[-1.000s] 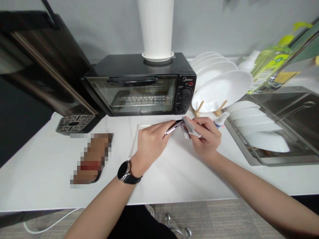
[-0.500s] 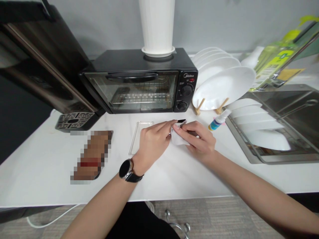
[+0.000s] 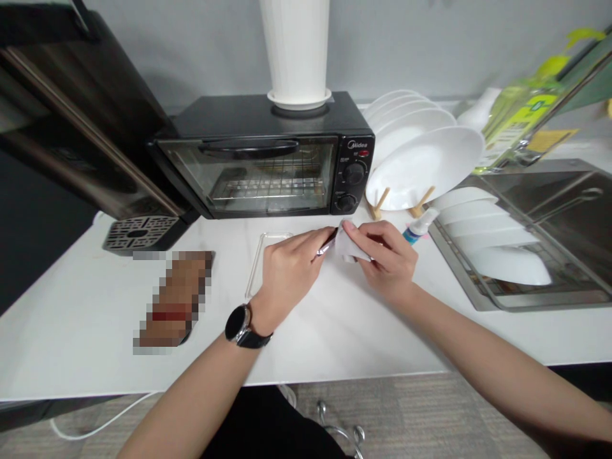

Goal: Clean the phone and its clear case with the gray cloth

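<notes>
My left hand (image 3: 287, 274), with a black watch on its wrist, is closed around a slim pink-edged phone (image 3: 327, 245) held on edge above the white counter (image 3: 335, 331). My right hand (image 3: 387, 258) pinches a small white cloth (image 3: 348, 245) against the phone's far end. A clear phone case (image 3: 262, 264) lies flat on the counter just left of my left hand. A small spray bottle (image 3: 415, 228) with a blue label lies right behind my right hand.
A black toaster oven (image 3: 268, 159) stands at the back with a white vase (image 3: 296, 51) on top. White plates (image 3: 425, 159) lean in a wooden rack. A sink (image 3: 540, 236) with more plates is at the right. A blurred item (image 3: 174, 299) lies left.
My right hand has shifted the white cloth along the phone, from covering its middle to its far end. The phone stays gripped in my left hand; the view has moved slightly.
</notes>
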`<state>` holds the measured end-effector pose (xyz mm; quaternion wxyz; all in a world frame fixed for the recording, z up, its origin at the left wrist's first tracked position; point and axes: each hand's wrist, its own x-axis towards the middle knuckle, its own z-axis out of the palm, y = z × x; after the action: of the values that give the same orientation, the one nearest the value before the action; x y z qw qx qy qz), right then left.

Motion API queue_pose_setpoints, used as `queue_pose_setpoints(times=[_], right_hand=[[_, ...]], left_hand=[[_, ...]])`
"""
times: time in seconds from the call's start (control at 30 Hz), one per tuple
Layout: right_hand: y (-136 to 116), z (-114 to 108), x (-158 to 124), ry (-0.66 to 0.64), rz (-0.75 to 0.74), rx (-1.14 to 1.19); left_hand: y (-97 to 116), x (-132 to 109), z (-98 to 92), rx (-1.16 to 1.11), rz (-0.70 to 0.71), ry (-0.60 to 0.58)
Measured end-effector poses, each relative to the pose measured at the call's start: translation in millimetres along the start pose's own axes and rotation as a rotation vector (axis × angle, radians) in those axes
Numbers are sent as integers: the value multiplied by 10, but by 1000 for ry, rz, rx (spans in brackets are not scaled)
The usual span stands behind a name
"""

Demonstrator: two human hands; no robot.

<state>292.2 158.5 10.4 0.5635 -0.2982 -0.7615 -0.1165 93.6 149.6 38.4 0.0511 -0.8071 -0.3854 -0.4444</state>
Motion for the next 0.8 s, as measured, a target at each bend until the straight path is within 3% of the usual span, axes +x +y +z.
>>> queue_pose_setpoints(times=[0.17, 0.33, 0.53, 0.8], right_hand=[[-194, 55, 21, -6, -118, 78], [-266, 76, 14, 0, -128, 66], [-106, 24, 43, 18, -125, 28], [83, -25, 39, 23, 17, -65]], left_hand=[[40, -18, -36, -88, 28, -16], [40, -39, -62, -122, 50, -38], [34, -18, -15, -46, 22, 17], [3, -6, 0, -30, 38, 99]])
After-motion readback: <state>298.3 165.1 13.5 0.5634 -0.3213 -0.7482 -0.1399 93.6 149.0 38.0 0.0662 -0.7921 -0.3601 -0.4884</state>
